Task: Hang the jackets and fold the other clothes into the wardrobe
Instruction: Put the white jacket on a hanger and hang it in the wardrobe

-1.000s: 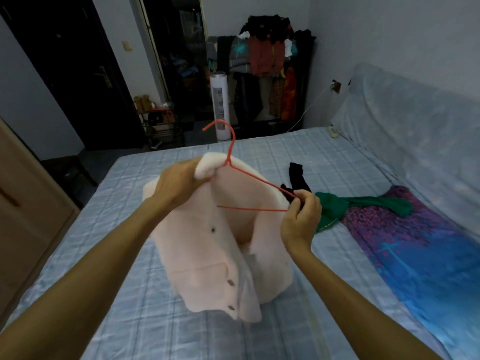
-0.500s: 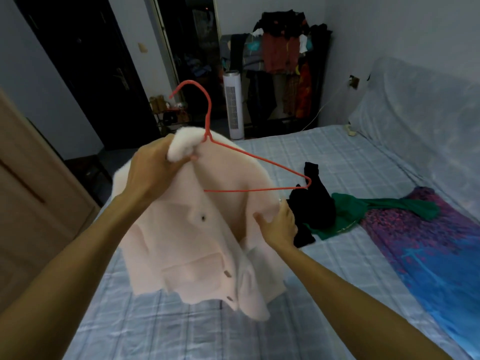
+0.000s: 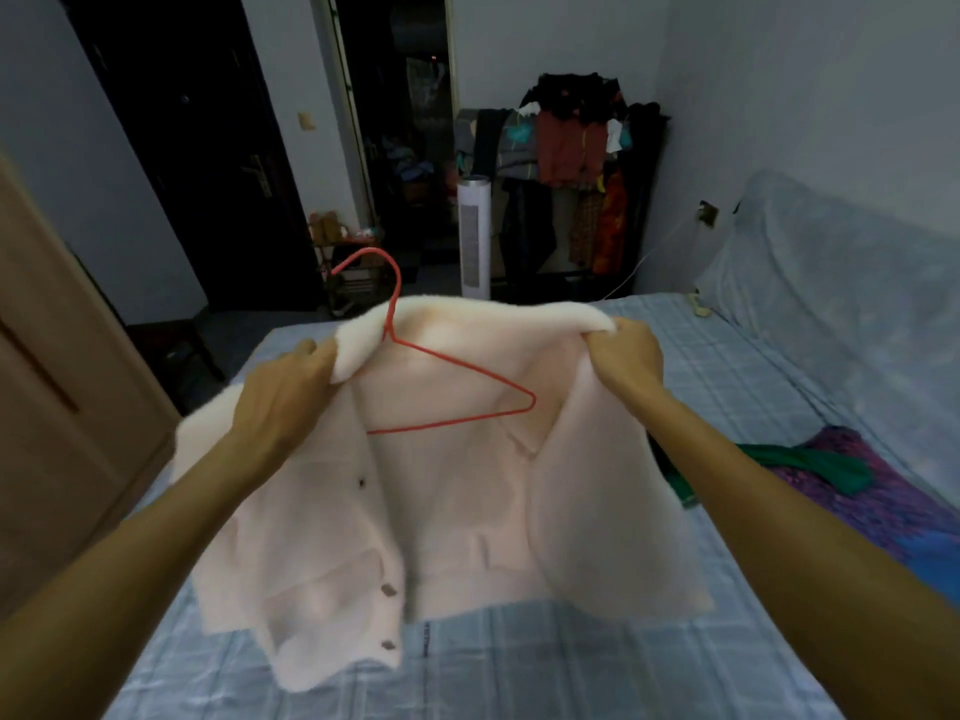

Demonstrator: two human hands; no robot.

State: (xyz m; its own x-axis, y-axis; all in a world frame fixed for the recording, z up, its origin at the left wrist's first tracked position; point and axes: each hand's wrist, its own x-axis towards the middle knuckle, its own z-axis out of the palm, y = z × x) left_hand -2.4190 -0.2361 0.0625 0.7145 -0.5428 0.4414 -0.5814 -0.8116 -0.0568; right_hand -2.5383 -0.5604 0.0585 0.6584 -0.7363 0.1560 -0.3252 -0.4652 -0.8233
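Pale pink fleece jacket (image 3: 447, 511) held open above the checked bed (image 3: 727, 387), red wire hanger (image 3: 447, 376) inside it (hook poking above the collar), left hand (image 3: 283, 402) and right hand (image 3: 626, 358) gripping the 2 collar sides, green garment (image 3: 810, 467) on the bed at right.

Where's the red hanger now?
In the head view, the red hanger sits centre frame inside the open pink jacket, between the left hand and right hand; its hook rises above the collar.
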